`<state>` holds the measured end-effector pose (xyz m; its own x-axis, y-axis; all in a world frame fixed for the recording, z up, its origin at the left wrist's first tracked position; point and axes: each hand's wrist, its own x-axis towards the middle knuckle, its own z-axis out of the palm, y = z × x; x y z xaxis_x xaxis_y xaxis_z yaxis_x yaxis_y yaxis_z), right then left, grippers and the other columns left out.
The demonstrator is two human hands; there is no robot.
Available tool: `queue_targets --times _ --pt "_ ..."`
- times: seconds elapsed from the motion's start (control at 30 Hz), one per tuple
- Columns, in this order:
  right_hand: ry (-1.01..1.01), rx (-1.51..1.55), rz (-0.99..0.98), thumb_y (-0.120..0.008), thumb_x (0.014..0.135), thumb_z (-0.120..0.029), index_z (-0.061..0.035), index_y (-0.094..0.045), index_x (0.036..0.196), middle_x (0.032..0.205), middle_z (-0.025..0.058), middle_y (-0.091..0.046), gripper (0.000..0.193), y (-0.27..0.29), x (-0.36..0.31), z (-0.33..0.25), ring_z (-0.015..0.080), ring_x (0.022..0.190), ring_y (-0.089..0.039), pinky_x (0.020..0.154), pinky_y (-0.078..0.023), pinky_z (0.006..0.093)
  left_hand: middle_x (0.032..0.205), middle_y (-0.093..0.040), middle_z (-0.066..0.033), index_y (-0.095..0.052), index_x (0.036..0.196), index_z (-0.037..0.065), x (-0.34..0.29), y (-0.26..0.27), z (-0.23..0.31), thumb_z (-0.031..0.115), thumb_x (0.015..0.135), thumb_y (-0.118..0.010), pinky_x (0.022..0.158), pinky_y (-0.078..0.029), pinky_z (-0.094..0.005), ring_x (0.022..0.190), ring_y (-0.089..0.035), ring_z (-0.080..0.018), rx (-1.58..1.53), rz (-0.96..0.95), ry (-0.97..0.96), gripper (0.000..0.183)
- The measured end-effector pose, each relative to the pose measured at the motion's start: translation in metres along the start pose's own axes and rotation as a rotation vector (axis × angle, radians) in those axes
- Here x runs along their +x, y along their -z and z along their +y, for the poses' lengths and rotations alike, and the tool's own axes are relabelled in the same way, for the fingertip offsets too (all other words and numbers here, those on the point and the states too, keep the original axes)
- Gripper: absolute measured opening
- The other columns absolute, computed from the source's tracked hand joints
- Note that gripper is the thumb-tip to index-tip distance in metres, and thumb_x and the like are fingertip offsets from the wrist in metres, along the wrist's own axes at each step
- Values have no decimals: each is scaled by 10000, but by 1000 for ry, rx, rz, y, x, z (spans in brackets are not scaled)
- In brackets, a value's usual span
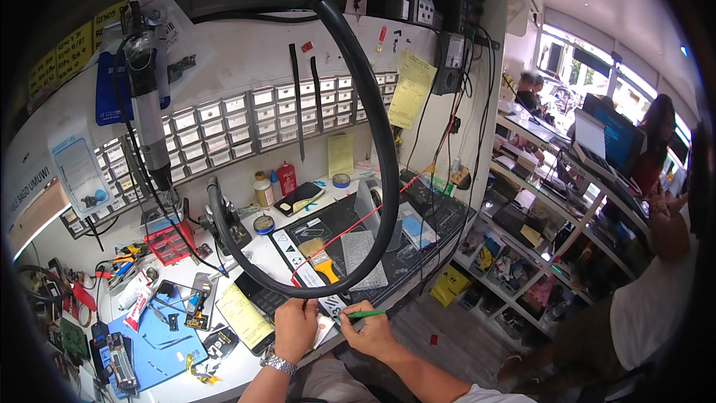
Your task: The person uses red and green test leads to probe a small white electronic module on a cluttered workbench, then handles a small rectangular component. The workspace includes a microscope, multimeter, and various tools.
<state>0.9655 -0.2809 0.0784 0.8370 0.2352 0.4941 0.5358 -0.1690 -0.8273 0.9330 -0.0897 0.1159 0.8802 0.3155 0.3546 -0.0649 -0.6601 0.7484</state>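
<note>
Green stick (367, 314) in the right hand (371, 333)

The stick lies across the right hand's pinched fingers, near the front edge of the bench (235, 367). The left hand (296, 326) is beside it, fingertips drawn together; whether they grip anything is too small to tell. A yellow note (245, 310) lies to their left, a yellow-handled brush (321, 260) beyond, and 1 black hose (389, 116) loops above.

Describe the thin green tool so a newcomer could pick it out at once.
Start at the thick black hose looping through the picture's centre. Below its lowest curve, the person's right hand holds the thin green tool. Its slender green shaft sets it apart from the nearby paintbrush, which has wide tan bristles and a yellow handle.
</note>
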Motion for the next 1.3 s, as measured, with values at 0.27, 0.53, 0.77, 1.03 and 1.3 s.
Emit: queue_targets --times 0.27,0.53,0.77,1.03,1.3 --pt "20 5 3 -811 932 -21 13 -711 1029 983 142 -798 144 0 0 0 192 886 -787 778 -602 330 799 -797 -192 -768 906 -84 0 0 -1 174 1070 -717 696 -609 -397 731 -806 -311 23 1 -12 310" --pt "21 25 1 -798 958 -91 8 -687 1063 963 183 -788 182 1 1 2 271 849 -803 754 -604 384 819 -803 -189 -761 968 -89 0 -1 1 123 1069 -711 693 -618 -370 738 -813 -254 -13 -31 41 240" --pt "-10 29 -5 -795 955 -68 11 -686 1057 983 171 -788 169 1 -1 6 251 871 -794 771 -604 372 871 -767 -256 -753 964 -73 -1 -3 1 156 1037 -736 707 -573 -495 761 -756 -433 -82 -6 43 242" --pt "-36 244 133 -721 1006 -28 13 -663 1096 983 117 -776 114 17 22 -6 162 904 -751 816 -594 323 859 -758 -264 -749 953 -80 -1 -2 -4 186 1042 -734 716 -568 -508 759 -746 -443 -48 -25 35 281" --pt "257 180 685 -544 1100 -165 29 -749 1190 947 134 -785 297 196 330 -49 163 787 -711 728 -556 343 799 -792 -208 -731 925 -88 -1 2 0 206 1094 -696 682 -605 -391 726 -809 -284 8 -23 13 341"
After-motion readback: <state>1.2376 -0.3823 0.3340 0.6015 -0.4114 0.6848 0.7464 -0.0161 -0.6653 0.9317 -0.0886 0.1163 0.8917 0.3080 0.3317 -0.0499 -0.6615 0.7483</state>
